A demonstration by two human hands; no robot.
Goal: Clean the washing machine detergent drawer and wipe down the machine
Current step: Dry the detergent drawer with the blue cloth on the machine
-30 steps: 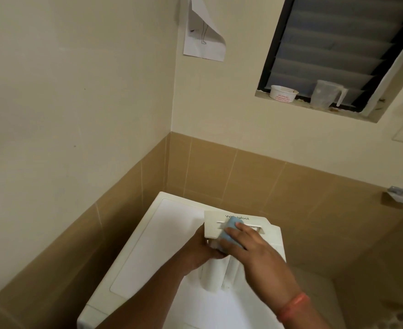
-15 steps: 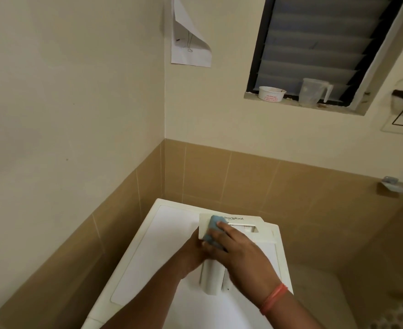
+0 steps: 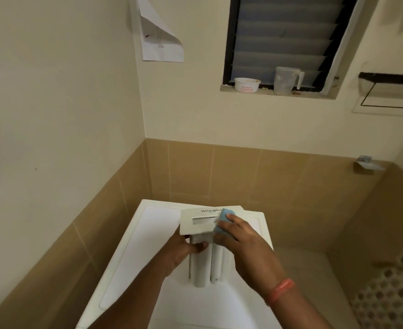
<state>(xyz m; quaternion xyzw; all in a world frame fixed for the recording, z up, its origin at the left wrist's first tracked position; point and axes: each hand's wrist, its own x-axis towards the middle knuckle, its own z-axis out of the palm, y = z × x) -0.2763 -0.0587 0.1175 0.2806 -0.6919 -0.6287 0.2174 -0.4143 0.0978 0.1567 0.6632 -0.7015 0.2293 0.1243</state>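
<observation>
The white detergent drawer (image 3: 196, 222) is out of the machine and held above the white washing machine top (image 3: 148, 233), its front panel facing me. My left hand (image 3: 183, 250) grips the drawer body just under the panel. My right hand (image 3: 240, 243) presses a light blue sponge (image 3: 224, 218) against the right end of the panel, over the end of the brand lettering. The drawer's rounded compartments (image 3: 207, 267) point down toward me between my hands.
The machine stands in a corner with tan tiled walls (image 3: 267, 181) on the left and behind. A window sill (image 3: 278, 93) above holds a white tub (image 3: 246, 84) and a clear jug (image 3: 287, 79). A paper sheet (image 3: 158, 41) hangs on the wall. A patterned basket (image 3: 390, 295) sits at right.
My right hand has slid the sponge from the left part of the drawer's front panel to its right end. The left hand keeps its grip under the panel.
</observation>
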